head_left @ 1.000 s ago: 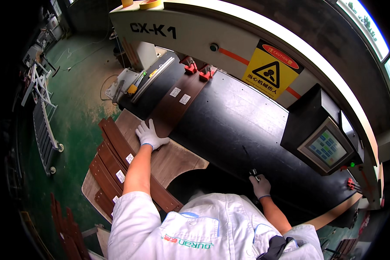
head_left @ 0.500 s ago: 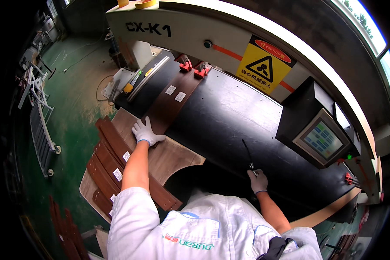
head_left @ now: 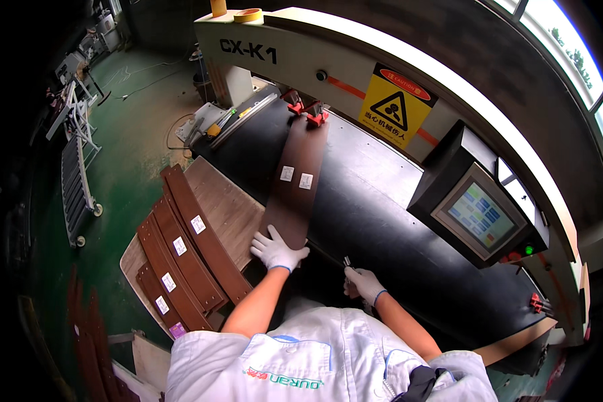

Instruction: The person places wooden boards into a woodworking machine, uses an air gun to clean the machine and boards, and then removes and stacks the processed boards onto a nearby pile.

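Note:
My left hand (head_left: 279,250), in a white glove, lies with spread fingers on the near end of a brown wooden panel (head_left: 295,177). The panel bears two white labels and reaches across the black machine table (head_left: 375,201) to two red clamps (head_left: 306,110) at its far end. To the right of the panel, my gloved right hand (head_left: 363,284) is closed round a small tool with a metal end (head_left: 347,261). Most of that tool is hidden in my fingers, so its kind is unclear.
Curved brown slats (head_left: 197,234) with white labels overlap on a wooden side board (head_left: 224,194) at left. A control screen (head_left: 479,211) juts from the machine beam (head_left: 295,57) at right. Tools (head_left: 214,127) lie far left; a wheeled roller rack (head_left: 77,181) stands on the green floor.
My left hand and the panel's near end have shifted right, away from the slats. My right hand has come left toward the panel; the tool's long black part no longer shows.

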